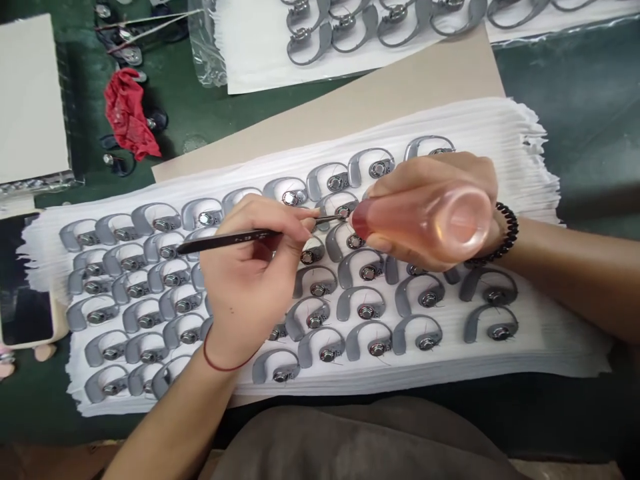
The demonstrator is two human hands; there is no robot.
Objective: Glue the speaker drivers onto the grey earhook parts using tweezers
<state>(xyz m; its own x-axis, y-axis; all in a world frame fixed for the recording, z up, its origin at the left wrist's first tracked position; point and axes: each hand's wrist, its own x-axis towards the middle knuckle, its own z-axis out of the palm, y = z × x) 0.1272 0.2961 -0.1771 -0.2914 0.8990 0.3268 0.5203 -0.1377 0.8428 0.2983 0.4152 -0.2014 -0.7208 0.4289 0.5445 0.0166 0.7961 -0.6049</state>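
Note:
My left hand (pixel 245 293) pinches a pair of black tweezers (pixel 225 241), whose tips reach toward one grey ear-hook piece (pixel 341 203) with a small round metal part. Wrapped in my right hand (pixel 450 170) is a plastic bottle (pixel 425 220) of pinkish-orange liquid, tilted with its base toward me. The bottle's red tip end is close to the tweezer tips; whether they touch I cannot tell. Rows of similar grey ear-hook pieces, many showing thin wires, lie on a stack of white foam sheets (pixel 540 333). Both hands hide some pieces.
Beneath the foam stack lies a beige board (pixel 415 83). Another white sheet (pixel 255 53) with more ear-hook pieces is at the top. A red cloth (pixel 127 117), dark loose pieces, a phone (pixel 25 313) and a pale flat panel (pixel 30 100) are on the left of the green table (pixel 200 127).

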